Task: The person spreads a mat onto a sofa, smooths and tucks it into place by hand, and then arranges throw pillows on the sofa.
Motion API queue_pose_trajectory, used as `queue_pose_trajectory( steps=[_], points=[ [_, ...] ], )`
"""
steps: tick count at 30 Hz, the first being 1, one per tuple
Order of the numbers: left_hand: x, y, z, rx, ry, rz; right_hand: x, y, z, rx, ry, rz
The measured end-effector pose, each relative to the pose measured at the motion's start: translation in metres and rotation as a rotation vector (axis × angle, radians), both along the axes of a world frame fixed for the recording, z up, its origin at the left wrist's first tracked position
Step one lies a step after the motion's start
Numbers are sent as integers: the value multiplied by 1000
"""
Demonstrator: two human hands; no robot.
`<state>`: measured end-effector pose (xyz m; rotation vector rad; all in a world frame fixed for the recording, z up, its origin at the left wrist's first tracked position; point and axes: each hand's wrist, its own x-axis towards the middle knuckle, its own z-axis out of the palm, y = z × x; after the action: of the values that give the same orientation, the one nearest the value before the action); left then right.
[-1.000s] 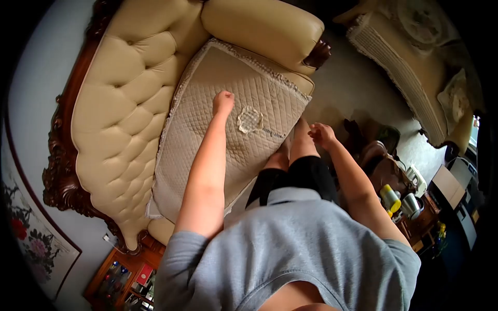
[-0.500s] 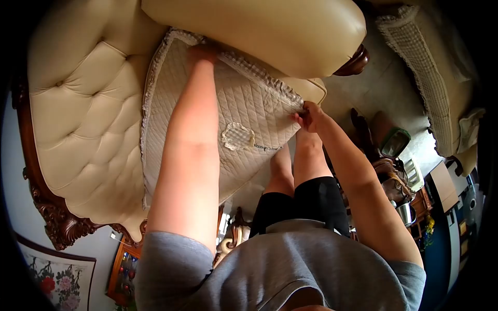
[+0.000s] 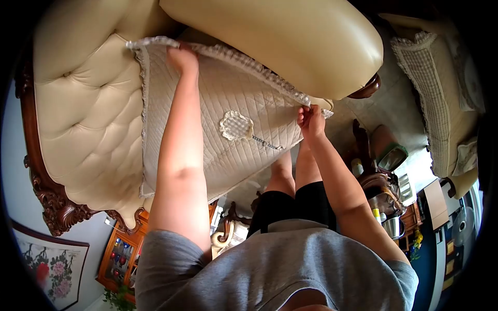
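The single view looks from the person's head, facing forward and steeply down over the fingers (image 3: 302,117). It is quite near: the shirt (image 3: 280,259) comes closest, on this side of the fingers, and the sofa arm (image 3: 290,46) appears beyond them.

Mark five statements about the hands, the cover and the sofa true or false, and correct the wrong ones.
1. The left hand and the right hand both hold the beige quilted fabric cover at its ruffled checked edge. True.

2. The sofa's backrest is flat and plain. False: the cream leather-like backrest is button-tufted.

3. A checked cloth patch with a scalloped pale border shows on the cover, between the two arms in the picture. True.

4. The right hand is nearer the backrest than the left. False: the left hand is nearer.

5. The shirt in view is bright red. False: it is a grey short-sleeved shirt.
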<state>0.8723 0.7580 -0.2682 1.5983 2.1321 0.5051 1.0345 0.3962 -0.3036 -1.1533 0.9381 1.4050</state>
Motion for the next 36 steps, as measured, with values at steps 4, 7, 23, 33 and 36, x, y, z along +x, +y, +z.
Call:
queue_pose_trajectory(
  steps=[4, 7, 23, 33, 36],
  points=[
    [-8, 24, -52, 301, 67, -209, 4, 14, 5, 58, -73, -39],
    [-14, 32, -64, 295, -181, -131, 7, 22, 9, 94, -231, 50],
    [-17, -21, -22, 244, -124, -607, -20, 33, -4, 300, -850, 529],
    [-10, -63, -51, 288, 1, -833, -11, 38, -18, 194, -1974, 1425],
    [4, -62, -54, 299, 367, -836, -19, 44, -18, 117, -1948, 1462]
  ],
)
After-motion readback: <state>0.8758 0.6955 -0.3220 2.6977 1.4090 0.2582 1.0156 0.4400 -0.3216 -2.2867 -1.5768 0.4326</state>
